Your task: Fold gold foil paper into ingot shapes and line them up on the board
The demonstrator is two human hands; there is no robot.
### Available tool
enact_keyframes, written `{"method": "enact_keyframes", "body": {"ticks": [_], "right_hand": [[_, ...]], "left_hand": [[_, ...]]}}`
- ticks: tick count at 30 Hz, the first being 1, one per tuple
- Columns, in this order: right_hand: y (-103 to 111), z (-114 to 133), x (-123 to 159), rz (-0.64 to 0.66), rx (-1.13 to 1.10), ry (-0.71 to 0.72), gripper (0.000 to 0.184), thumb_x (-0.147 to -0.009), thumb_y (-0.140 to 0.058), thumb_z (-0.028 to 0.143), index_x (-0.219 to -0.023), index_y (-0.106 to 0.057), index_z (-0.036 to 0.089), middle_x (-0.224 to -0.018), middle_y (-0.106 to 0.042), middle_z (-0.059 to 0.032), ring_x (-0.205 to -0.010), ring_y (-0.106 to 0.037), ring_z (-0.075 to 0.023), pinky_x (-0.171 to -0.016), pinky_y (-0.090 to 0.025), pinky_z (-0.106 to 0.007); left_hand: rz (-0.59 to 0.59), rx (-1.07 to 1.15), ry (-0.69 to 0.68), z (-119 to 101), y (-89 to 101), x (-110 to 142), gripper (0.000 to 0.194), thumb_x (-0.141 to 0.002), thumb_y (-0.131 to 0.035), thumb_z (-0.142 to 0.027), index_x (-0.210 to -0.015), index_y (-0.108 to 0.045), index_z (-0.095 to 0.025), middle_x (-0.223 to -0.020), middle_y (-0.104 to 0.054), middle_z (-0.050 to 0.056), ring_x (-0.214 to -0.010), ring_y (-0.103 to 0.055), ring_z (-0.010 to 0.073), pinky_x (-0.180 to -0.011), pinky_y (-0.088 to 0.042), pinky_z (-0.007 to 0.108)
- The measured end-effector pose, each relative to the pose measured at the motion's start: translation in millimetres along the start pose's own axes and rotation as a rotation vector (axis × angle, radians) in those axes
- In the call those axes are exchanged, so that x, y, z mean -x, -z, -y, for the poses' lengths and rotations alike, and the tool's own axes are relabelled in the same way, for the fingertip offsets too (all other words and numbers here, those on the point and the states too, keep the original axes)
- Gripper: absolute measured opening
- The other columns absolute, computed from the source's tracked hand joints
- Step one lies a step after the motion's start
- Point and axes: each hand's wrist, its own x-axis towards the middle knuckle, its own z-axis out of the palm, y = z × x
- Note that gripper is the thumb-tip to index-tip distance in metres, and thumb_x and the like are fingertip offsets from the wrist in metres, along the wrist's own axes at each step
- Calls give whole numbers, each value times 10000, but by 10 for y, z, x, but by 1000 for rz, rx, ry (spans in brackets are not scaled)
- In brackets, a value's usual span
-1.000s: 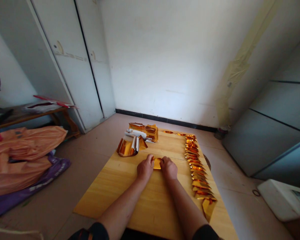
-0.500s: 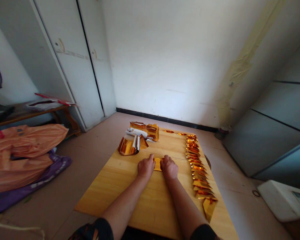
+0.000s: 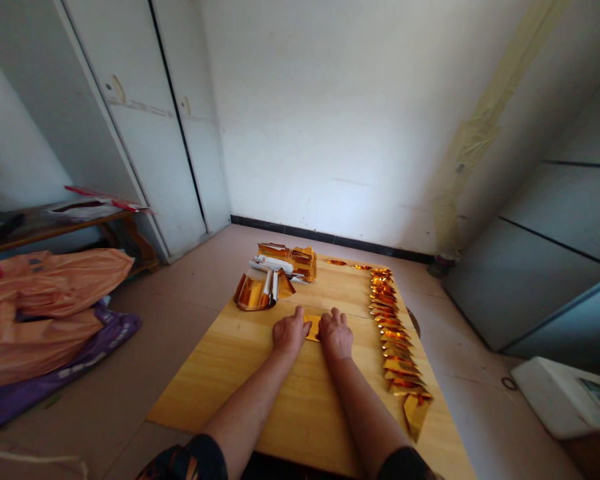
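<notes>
A small folded sheet of gold foil paper (image 3: 312, 328) lies on the wooden table (image 3: 300, 393), between my two hands. My left hand (image 3: 289, 332) holds its left end, thumb on the paper and index finger pointing forward. At the right end my right hand (image 3: 337, 335) grips the edge, knuckles up; its fingertips are partly hidden. Down the table's right side runs a row of folded gold foil pieces (image 3: 395, 333), overlapping one another. The piece nearest me (image 3: 417, 415) stands tilted at the end of the row.
Curved gold sheets (image 3: 255, 292) and a stack of gold paper (image 3: 305, 264) with white strips lie at the table's far left. Orange cloth (image 3: 55, 287) and a purple bag (image 3: 115, 330) are on the floor to the left. A white box (image 3: 555, 397) stands at right.
The fingers of both hands have loosened and stretched slightly forward over the gold foil paper. The paper stays in about the same place, and the view has shifted a little.
</notes>
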Motion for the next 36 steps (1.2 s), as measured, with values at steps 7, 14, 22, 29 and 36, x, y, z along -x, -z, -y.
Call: {"method": "enact_keyframes", "body": {"ticks": [7, 14, 22, 29, 36], "right_hand": [[14, 1, 5, 35, 27, 23, 158, -798, -639, 230, -951, -612, 201, -1036, -546, -88, -958, -495, -212, -611, -449, -243], [9, 21, -8, 40, 15, 17, 119, -843, -560, 219, -933, -630, 183, -983, -578, -99, -955, -508, -231, -614, -440, -268], [-53, -9, -5, 7, 30, 45, 147, -885, -486, 214, -924, -625, 187, -966, -578, -110, -931, -495, -223, -612, -416, -258], [-64, -69, -6, -2, 9, 46, 191, -919, -436, 239, -931, -625, 215, -975, -580, -88, -928, -490, -210, -644, -400, -255], [55, -314, 62, -124, -143, 35, 192, -872, -482, 199, -968, -648, 215, -1065, -593, -78, -958, -499, -201, -783, -405, -281]], "left_hand": [[-8, 4, 36, 12, -13, -22, 357, -853, -516, -476, -1078, -503, -199, -924, -703, 103, -884, -661, 223, -701, -436, 281], [-142, 67, -78, 116, -61, 13, 182, -867, -500, -323, -1003, -559, -217, -997, -644, 59, -927, -593, 184, -762, -425, 274], [-161, 128, -661, 152, -119, 135, 243, -870, -435, -153, -841, -668, -216, -887, -653, 60, -927, -556, 197, -891, -386, 352], [-70, 200, -644, 248, -87, 216, 278, -825, -499, -171, -1032, -663, -260, -1090, -658, 39, -1044, -571, 189, -950, -381, 352], [-54, 197, -669, 293, -74, 231, 305, -821, -535, -191, -1090, -637, -292, -1229, -615, 16, -1178, -518, 188, -1030, -316, 391]]}}
